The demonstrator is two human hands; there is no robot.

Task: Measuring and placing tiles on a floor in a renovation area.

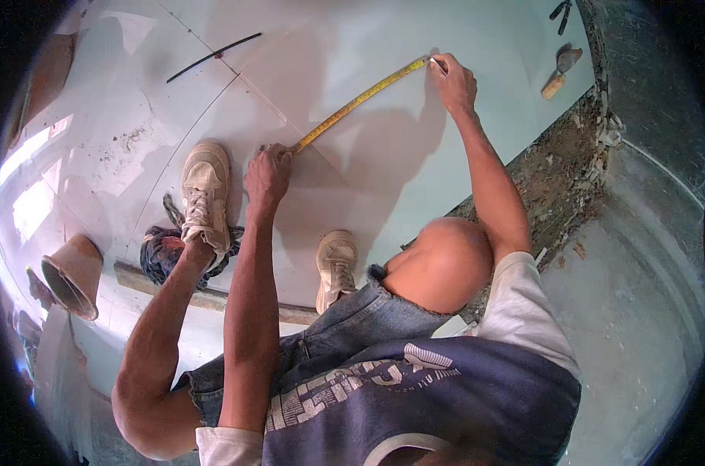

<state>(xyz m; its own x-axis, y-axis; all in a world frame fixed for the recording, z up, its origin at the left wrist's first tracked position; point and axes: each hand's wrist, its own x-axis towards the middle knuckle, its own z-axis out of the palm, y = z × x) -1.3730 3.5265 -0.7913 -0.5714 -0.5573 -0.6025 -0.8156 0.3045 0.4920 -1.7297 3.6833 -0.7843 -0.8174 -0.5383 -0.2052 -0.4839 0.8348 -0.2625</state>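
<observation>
Nearest the crouched person's body, the right shoe stands just below the dial's centre, and a wooden strip lies at eight o'clock. The left shoe stands at ten o'clock, close by a dark cloth bundle at nine; a brown bucket sits tilted farther out at nine. The left hand is at ten o'clock, fingers closed around the near end of a yellow measuring tape; from where I stand, I cannot tell whether the fist also encloses a case. The tape extends over the pale floor through twelve o'clock to the right hand at one o'clock. Its fingertips are pinched on a slim white piece at the tape's far end; whether they also grip the tape, I cannot tell. A thin black strip lies at eleven o'clock, a trowel at two.
</observation>
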